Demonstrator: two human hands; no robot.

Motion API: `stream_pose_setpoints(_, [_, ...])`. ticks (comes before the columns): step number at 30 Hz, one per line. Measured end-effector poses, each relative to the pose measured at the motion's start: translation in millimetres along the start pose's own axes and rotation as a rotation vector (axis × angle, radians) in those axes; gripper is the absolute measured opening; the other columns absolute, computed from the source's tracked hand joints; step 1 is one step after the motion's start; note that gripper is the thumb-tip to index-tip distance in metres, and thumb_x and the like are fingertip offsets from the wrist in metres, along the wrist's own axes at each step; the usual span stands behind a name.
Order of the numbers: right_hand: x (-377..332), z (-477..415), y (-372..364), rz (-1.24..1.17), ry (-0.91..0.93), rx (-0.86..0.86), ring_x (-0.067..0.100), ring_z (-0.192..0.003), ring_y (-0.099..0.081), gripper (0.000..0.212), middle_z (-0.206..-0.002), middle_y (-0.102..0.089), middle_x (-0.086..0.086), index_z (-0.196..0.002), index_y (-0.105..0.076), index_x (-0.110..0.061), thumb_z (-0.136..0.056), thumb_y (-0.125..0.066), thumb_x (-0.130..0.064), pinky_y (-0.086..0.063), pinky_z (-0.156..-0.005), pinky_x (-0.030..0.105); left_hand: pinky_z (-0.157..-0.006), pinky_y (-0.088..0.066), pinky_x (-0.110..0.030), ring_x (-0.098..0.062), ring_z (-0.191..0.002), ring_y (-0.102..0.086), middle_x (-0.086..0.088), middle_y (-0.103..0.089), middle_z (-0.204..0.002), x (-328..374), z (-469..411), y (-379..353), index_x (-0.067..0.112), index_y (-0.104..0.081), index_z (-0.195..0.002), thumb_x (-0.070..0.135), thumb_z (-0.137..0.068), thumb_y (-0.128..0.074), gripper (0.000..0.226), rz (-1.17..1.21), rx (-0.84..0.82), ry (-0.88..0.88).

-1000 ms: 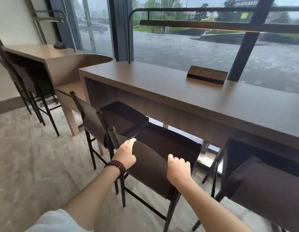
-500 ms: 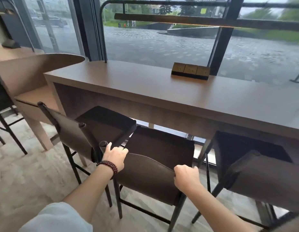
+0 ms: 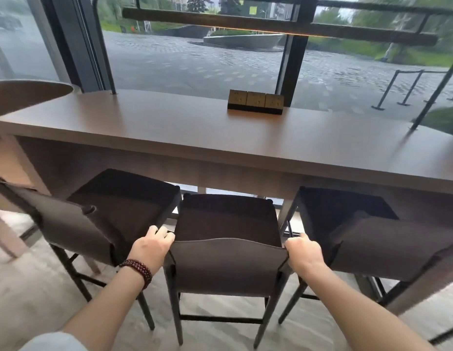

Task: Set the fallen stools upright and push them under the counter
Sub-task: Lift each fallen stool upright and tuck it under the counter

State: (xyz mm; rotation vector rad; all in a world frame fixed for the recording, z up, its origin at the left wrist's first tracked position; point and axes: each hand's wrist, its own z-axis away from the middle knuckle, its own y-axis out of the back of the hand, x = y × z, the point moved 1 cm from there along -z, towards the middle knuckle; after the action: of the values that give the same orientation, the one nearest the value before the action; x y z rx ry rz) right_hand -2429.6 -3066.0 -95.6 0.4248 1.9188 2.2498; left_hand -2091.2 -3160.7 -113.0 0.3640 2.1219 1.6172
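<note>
Under the counter (image 3: 220,138), each hand grips the middle stool (image 3: 228,264) (seat front hidden).

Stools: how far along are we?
Done: all three visible stools stand upright, left stool and right stool at the counter. In hand: left hand and right hand grip the middle stool backrest. Left: push it fully under.
</note>
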Motion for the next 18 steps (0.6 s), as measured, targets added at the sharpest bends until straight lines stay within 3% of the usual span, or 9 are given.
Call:
stream_pose_setpoints(3, [24, -25, 9, 0.071, -0.004, 0.018, 0.022, -0.115, -0.050, 0.032, -0.096, -0.059, 0.000, -0.103, -0.065, -0.018, -0.082, -0.050, 0.001, -0.044, -0.088, 0.034, -0.039, -0.044, -0.021, -0.023, -0.056, -0.056, -0.001, -0.056, -0.061, 23, -13, -5, 0.014, -0.063, -0.063, -0.004, -0.022, -0.077, 0.047, 0.023, 0.029, -0.074])
stream_pose_setpoints(7, [55, -57, 15, 0.088, 0.006, 0.025, 0.022, -0.114, -0.051, 0.031, -0.077, -0.043, -0.002, -0.107, -0.065, -0.016, -0.085, -0.050, -0.001, -0.041, -0.093, 0.031, -0.039, -0.048, -0.027, -0.025, -0.058, -0.057, -0.002, -0.057, -0.062, 47, -40, -11, 0.013, -0.062, -0.063, -0.008, -0.023, -0.071, 0.046, 0.066, 0.057, -0.071])
stream_pose_setpoints(12, [77, -80, 7, 0.074, 0.017, 0.030, 0.020, -0.121, -0.045, 0.028, -0.101, -0.065, -0.002, -0.101, -0.068, -0.017, -0.083, -0.052, -0.002, -0.041, -0.090, 0.032, -0.040, -0.049, -0.026, -0.024, -0.056, -0.057, -0.004, -0.058, -0.061, 61, -73, -13, 0.011, -0.066, -0.064, -0.004, -0.017, -0.075, 0.050, 0.061, 0.050, -0.067])
stream_pose_setpoints(18, [82, -91, 1, 0.069, -0.017, 0.046, 0.022, -0.121, -0.046, 0.028, -0.108, -0.065, -0.001, -0.104, -0.066, -0.017, -0.084, -0.051, -0.002, -0.042, -0.088, 0.033, -0.039, -0.047, -0.024, -0.025, -0.057, -0.059, -0.004, -0.061, -0.065, 58, -121, -12, 0.012, -0.064, -0.061, -0.007, -0.019, -0.077, 0.048, 0.038, 0.087, -0.073])
